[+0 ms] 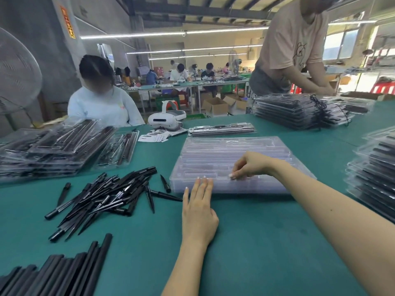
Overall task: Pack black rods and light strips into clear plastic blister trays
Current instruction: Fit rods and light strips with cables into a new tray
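Lying loose at far left, black rods [102, 197] are waiting on the green table [256, 242]; the left hand [198, 212] is pressing flat-fingered against the empty tray stack [235, 159] while the right hand [248, 165] is pinching its top edge, probably peeling one tray free for filling next.

head cam | looks forward-down | close over green table [256, 242]
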A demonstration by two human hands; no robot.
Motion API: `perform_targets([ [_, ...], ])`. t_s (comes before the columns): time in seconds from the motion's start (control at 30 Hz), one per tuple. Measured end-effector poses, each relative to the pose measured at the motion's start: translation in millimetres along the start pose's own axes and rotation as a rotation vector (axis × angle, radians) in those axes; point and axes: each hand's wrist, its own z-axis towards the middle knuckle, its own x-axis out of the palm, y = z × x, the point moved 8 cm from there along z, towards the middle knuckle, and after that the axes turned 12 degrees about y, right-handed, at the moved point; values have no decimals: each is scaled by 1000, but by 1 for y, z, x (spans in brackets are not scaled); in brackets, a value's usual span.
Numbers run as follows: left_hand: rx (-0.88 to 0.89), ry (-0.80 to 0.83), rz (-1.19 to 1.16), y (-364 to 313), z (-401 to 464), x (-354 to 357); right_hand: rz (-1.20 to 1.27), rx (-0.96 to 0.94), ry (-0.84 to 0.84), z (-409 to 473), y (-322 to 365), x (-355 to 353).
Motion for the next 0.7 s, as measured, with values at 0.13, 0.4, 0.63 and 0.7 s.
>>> perform_targets([
  [0.13, -4, -1, -3, 0, 0, 0, -46, -32, 4, 0, 2, -1],
  [0.4, -12, -8, -4, -1, -1, -2, -618, -43, -11, 3, 24, 11],
  [0.63, -25, 41, 54, 0, 0, 2, -743, -4, -70, 0, 19, 19],
  [0.7, -31, 66, 82, 0, 1, 4, -682, -16, -60, 0, 19, 18],
])
